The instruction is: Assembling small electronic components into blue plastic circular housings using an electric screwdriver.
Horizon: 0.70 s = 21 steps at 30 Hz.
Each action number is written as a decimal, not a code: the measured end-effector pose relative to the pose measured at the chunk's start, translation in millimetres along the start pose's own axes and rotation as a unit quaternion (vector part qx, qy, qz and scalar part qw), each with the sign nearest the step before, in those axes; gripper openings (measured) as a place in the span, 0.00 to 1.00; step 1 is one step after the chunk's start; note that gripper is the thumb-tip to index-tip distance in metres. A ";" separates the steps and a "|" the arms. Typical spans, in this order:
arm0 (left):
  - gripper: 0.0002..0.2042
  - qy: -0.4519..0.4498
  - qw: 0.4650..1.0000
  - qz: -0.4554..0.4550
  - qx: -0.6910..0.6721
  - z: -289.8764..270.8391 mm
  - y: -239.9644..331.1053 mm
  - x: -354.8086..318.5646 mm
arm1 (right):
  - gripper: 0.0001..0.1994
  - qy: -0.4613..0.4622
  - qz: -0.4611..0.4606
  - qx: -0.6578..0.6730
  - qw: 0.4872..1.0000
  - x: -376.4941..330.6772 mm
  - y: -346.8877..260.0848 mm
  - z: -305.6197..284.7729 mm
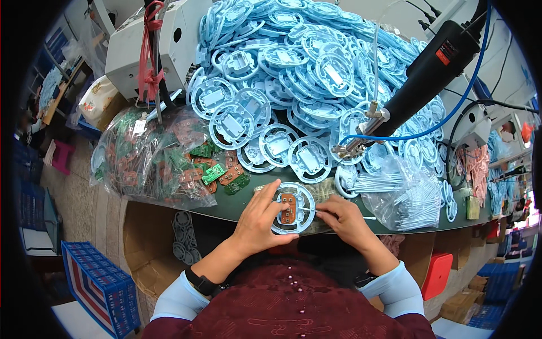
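Pinching round blue plastic frame (293, 208) — left hand (261, 220), right hand (343, 219), both grips closed.

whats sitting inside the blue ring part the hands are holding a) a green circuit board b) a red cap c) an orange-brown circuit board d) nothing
c: the light blue ring part held between the left hand and right hand has an orange-brown circuit board seated in its middle.

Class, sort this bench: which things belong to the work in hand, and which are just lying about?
In use:
left hand
right hand
round pale-blue plastic frame holding an orange circuit board

Lying about:
heap of pale-blue frames
clear bag of green and orange boards
black hanging power screwdriver
blue crate
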<state>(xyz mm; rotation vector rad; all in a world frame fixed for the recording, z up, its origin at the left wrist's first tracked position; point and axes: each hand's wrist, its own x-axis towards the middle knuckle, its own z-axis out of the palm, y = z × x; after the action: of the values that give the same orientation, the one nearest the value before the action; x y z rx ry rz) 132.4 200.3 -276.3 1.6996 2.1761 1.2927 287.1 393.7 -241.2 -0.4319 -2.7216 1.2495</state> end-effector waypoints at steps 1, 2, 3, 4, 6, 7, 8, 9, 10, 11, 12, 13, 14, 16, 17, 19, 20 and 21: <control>0.32 0.000 1.000 -0.001 0.000 -0.1 -0.1 0.4 | 0.07 0.003 0.002 -0.006 1.000 -0.3 -0.5 -0.6; 0.32 -0.004 1.000 0.002 -0.003 -0.4 0.3 1.1 | 0.07 0.006 0.003 -0.011 1.000 -0.9 -0.6 -0.9; 0.32 -0.008 1.000 0.005 -0.006 -0.6 0.6 1.4 | 0.07 0.007 0.004 -0.010 1.000 -1.3 0.1 -0.8; 0.32 -0.009 1.000 0.005 -0.006 -0.4 0.9 1.3 | 0.06 0.020 -0.014 -0.034 0.999 -1.4 1.1 -0.3; 0.33 -0.015 1.000 -0.003 0.006 0.6 0.5 1.1 | 0.06 0.032 -0.030 -0.058 0.997 -1.0 5.4 2.3; 0.33 -0.016 1.000 -0.003 0.006 0.4 0.6 1.2 | 0.06 0.047 -0.044 -0.048 0.997 -0.8 9.4 5.4; 0.33 -0.020 1.000 -0.001 0.010 -0.1 1.4 2.2 | 0.07 0.062 -0.058 -0.038 0.996 -1.2 13.0 8.0; 0.33 -0.023 1.000 0.000 0.014 -0.5 2.2 3.1 | 0.07 0.063 -0.057 -0.037 0.996 -1.6 16.1 11.4; 0.33 -0.025 1.000 0.001 0.014 -0.8 2.5 4.4 | 0.07 0.082 -0.071 -0.039 0.993 -1.9 18.7 15.5; 0.33 -0.028 0.999 0.006 0.016 -1.4 2.3 5.4 | 0.07 0.100 -0.086 -0.041 0.990 -1.6 19.8 18.4; 0.33 -0.031 0.999 0.012 0.018 -2.1 2.3 6.3 | 0.07 0.100 -0.087 -0.040 0.990 -1.6 19.9 19.4; 0.33 -0.032 0.999 0.011 0.018 -3.0 2.8 7.0 | 0.07 0.110 -0.102 -0.062 0.987 -1.6 19.9 20.1; 0.33 -0.038 0.999 0.014 0.023 -4.2 3.9 8.0 | 0.07 0.121 -0.117 -0.084 0.982 -1.9 19.8 20.2; 0.34 -0.045 0.998 0.017 0.028 -6.3 6.4 9.9 | 0.08 0.127 -0.123 -0.084 0.981 -1.8 20.3 20.2; 0.34 -0.052 0.998 0.013 0.033 -7.4 7.1 10.6 | 0.09 0.132 -0.131 -0.084 0.979 -0.7 20.5 20.0; 0.34 -0.059 0.998 0.010 0.038 -7.7 7.1 11.8 | 0.09 0.131 -0.135 -0.080 0.979 1.1 17.7 14.8; 0.34 -0.064 0.997 0.008 0.042 -7.7 7.0 11.7 | 0.10 0.130 -0.140 -0.074 0.979 2.4 15.2 10.8; 0.34 -0.069 0.997 0.006 0.047 -7.7 7.0 11.8 | 0.10 0.129 -0.142 -0.075 0.978 2.9 12.4 4.3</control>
<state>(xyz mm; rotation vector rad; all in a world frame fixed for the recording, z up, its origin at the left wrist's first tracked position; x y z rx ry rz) 129.1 206.0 -262.0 1.7792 2.1825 1.0578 286.0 399.1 -253.4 -0.1914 -2.5497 0.8555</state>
